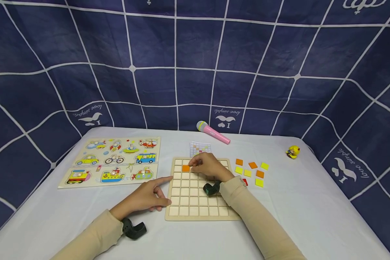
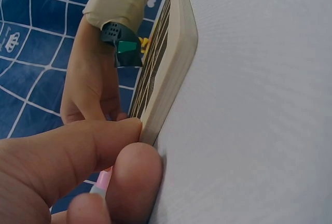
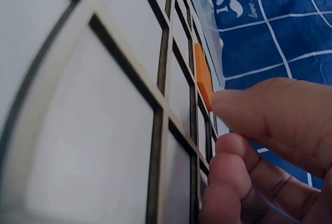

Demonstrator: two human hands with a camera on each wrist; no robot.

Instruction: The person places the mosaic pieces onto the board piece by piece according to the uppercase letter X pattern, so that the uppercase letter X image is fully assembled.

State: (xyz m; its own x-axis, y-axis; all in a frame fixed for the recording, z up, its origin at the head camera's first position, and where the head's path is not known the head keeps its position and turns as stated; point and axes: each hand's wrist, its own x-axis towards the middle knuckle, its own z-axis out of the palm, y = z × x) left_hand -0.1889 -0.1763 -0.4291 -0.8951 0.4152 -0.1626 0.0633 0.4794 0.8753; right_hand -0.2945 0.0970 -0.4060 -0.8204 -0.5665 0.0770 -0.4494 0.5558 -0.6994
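Note:
In the head view, a wooden grid board (image 1: 195,218) lies flat on the table. My right hand (image 1: 209,167) is over its upper part, pinching an orange square tile (image 1: 185,168) by its right edge at a cell near the upper left. In the right wrist view the tile (image 3: 203,76) stands slightly proud of the grid, the thumb tip against its end; the index fingertip is hidden. My left hand (image 1: 147,195) rests at the board's left side, thumb and index finger spread, their tips touching its edge (image 2: 174,73).
Several loose orange, yellow and red tiles (image 1: 247,173) lie right of the board. A patterned card (image 1: 200,147) and a pink microphone (image 1: 214,133) lie behind it. A vehicle picture puzzle (image 1: 113,168) is at left, a small yellow figurine (image 1: 293,152) at far right.

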